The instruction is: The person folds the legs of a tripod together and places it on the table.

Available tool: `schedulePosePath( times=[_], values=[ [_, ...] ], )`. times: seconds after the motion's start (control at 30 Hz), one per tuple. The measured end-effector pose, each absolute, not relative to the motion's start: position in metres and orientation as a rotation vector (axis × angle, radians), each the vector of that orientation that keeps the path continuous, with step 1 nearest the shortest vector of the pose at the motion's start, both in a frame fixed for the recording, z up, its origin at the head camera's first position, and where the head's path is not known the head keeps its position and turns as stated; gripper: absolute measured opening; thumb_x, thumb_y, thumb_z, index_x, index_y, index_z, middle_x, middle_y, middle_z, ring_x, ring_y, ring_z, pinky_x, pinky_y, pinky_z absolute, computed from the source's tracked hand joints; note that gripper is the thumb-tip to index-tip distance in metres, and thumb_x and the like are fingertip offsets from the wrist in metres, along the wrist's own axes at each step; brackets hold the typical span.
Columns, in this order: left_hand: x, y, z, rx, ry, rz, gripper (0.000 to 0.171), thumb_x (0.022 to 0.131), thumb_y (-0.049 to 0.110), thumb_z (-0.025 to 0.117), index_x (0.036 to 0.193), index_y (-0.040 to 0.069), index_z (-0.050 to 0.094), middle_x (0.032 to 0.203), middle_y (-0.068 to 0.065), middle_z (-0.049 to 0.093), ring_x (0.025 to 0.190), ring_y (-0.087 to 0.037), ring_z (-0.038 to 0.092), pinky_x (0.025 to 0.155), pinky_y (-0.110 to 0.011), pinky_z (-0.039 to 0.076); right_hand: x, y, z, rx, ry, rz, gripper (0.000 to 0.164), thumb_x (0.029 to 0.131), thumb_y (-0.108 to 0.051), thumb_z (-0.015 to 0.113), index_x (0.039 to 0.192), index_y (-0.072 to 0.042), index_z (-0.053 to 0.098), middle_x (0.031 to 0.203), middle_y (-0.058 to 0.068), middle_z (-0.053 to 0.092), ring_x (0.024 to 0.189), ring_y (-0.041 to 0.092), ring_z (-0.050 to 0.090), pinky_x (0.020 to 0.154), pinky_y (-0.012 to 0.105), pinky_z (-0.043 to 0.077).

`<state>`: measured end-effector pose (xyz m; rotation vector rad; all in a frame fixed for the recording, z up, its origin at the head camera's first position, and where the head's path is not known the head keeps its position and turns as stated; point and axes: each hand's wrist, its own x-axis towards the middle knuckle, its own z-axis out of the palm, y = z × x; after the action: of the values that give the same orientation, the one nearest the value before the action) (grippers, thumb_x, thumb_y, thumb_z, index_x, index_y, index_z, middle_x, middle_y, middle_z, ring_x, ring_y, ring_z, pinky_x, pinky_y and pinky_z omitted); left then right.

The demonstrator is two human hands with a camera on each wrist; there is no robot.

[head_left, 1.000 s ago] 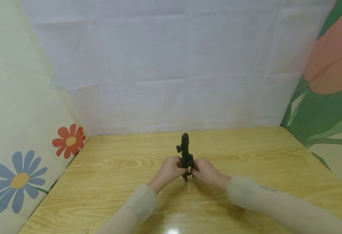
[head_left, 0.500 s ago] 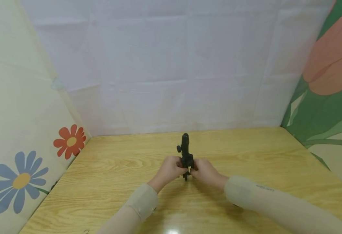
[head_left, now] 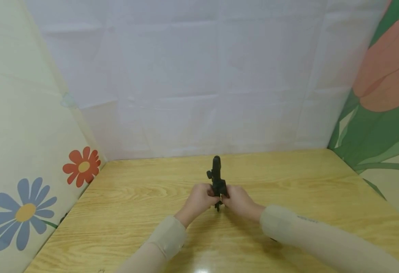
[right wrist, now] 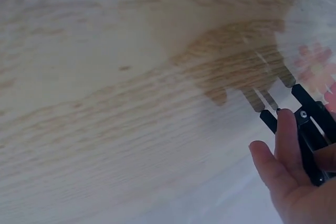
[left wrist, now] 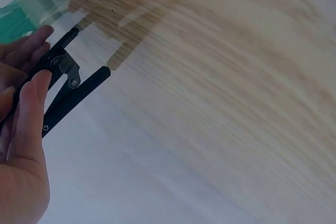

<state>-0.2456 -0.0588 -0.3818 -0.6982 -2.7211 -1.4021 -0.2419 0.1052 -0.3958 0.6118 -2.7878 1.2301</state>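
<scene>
Sleeves: left sleeve (head_left: 168,236) and right sleeve (head_left: 288,225) both lie on the near side of the black stand (head_left: 216,167), slanting in toward it.
Left hand (head_left: 197,201): at the stand's left flank, reaching in from near-left; fingers curled round its lower part, thumb on the near face.
Right hand (head_left: 241,203): at the stand's right flank, roughly mirrored; thumb bent onto it, two fingers stretched toward the feet in the right wrist view, a pinch rather than a full fist.
Stand: upright between the hands; feet meet their reflections on the tabletop (head_left: 134,212), so resting there. Knob (head_left: 209,174) on its left; metal hinge (left wrist: 69,71) beside a leg (left wrist: 79,98).
Handling (judged): rigid, fairly light, smooth finish possibly slippery; hinge could nip skin. Best hold: body or legs, off the hinge.
White cloth (head_left: 168,76): well behind the stand.
</scene>
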Motion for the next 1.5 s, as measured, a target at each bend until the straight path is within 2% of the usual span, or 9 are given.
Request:
schedulePosePath(
  times=[0.1,0.33,0.57,0.77,0.93,1.03,1.13,1.3,1.5],
  values=[
    [-0.245,-0.058,-0.382,-0.701,-2.713,-1.402,0.005,0.081,-0.004,0.072,0.078,-0.007,0.070,0.064,-0.007,0.067,0.052,-0.012,0.058,0.048,-0.024,0.049,-0.242,0.104,-0.395,0.596,-2.798,1.229,0.007,0.086,0.007,0.060,0.090,0.002,0.063,0.060,-0.002,0.049,0.052,0.011,0.042,0.051,0.025,0.036],
    [-0.245,-0.058,-0.381,-0.681,-2.730,-1.432,0.003,0.082,-0.005,0.071,0.082,-0.008,0.070,0.066,-0.008,0.067,0.058,-0.022,0.063,0.050,-0.025,0.050,-0.245,0.105,-0.394,0.604,-2.824,1.211,0.012,0.085,0.008,0.059,0.094,0.005,0.066,0.060,-0.001,0.049,0.054,0.011,0.043,0.051,0.025,0.036],
    [-0.248,-0.062,-0.383,-0.653,-2.774,-1.416,0.004,0.084,-0.005,0.070,0.087,-0.006,0.071,0.070,-0.007,0.067,0.061,-0.016,0.062,0.054,-0.027,0.052,-0.252,0.117,-0.392,0.864,-2.856,1.162,0.022,0.086,0.014,0.057,0.105,0.011,0.066,0.081,0.010,0.067,0.066,0.014,0.054,0.059,0.028,0.048],
    [-0.249,-0.063,-0.381,-0.671,-2.795,-1.394,0.006,0.085,-0.005,0.070,0.091,-0.006,0.070,0.077,-0.010,0.069,0.067,-0.014,0.063,0.059,-0.029,0.054,-0.259,0.124,-0.389,0.991,-2.929,1.035,0.018,0.087,0.011,0.059,0.103,0.009,0.067,0.083,0.009,0.069,0.068,0.013,0.057,0.062,0.029,0.051],
    [-0.252,-0.064,-0.382,-0.718,-2.796,-1.383,0.008,0.086,-0.005,0.069,0.094,-0.007,0.069,0.081,-0.013,0.070,0.072,-0.017,0.066,0.063,-0.029,0.056,-0.263,0.127,-0.387,1.128,-2.896,0.807,0.012,0.090,0.004,0.063,0.099,0.005,0.071,0.089,0.011,0.072,0.080,0.019,0.067,0.073,0.032,0.055],
    [-0.253,-0.065,-0.382,-0.761,-2.794,-1.361,0.012,0.087,-0.004,0.068,0.098,-0.007,0.069,0.086,-0.015,0.071,0.077,-0.020,0.068,0.067,-0.030,0.056,-0.267,0.130,-0.387,1.259,-2.853,0.745,0.011,0.089,0.003,0.065,0.098,0.004,0.072,0.089,0.011,0.072,0.082,0.019,0.069,0.074,0.029,0.055],
    [-0.254,-0.066,-0.382,-0.806,-2.792,-1.314,0.016,0.088,-0.004,0.067,0.103,-0.007,0.068,0.092,-0.016,0.071,0.083,-0.023,0.069,0.071,-0.031,0.056,-0.272,0.134,-0.389,1.348,-2.853,0.779,0.013,0.087,0.004,0.067,0.100,0.003,0.071,0.091,0.009,0.072,0.083,0.017,0.068,0.075,0.026,0.054],
    [-0.254,-0.065,-0.382,-0.836,-2.791,-1.259,0.017,0.089,-0.004,0.067,0.105,-0.006,0.069,0.096,-0.015,0.072,0.086,-0.024,0.069,0.072,-0.031,0.056,-0.277,0.137,-0.389,1.366,-2.903,0.973,0.019,0.085,0.006,0.067,0.104,0.004,0.069,0.097,0.010,0.072,0.091,0.020,0.068,0.084,0.029,0.053],
    [-0.255,-0.064,-0.381,-0.847,-2.787,-1.288,0.017,0.089,-0.005,0.066,0.105,-0.006,0.069,0.097,-0.016,0.072,0.088,-0.026,0.069,0.075,-0.033,0.057,-0.279,0.138,-0.392,1.400,-2.848,1.007,0.016,0.084,0.006,0.069,0.100,0.004,0.070,0.094,0.011,0.072,0.087,0.019,0.068,0.081,0.027,0.054]
  ],
)
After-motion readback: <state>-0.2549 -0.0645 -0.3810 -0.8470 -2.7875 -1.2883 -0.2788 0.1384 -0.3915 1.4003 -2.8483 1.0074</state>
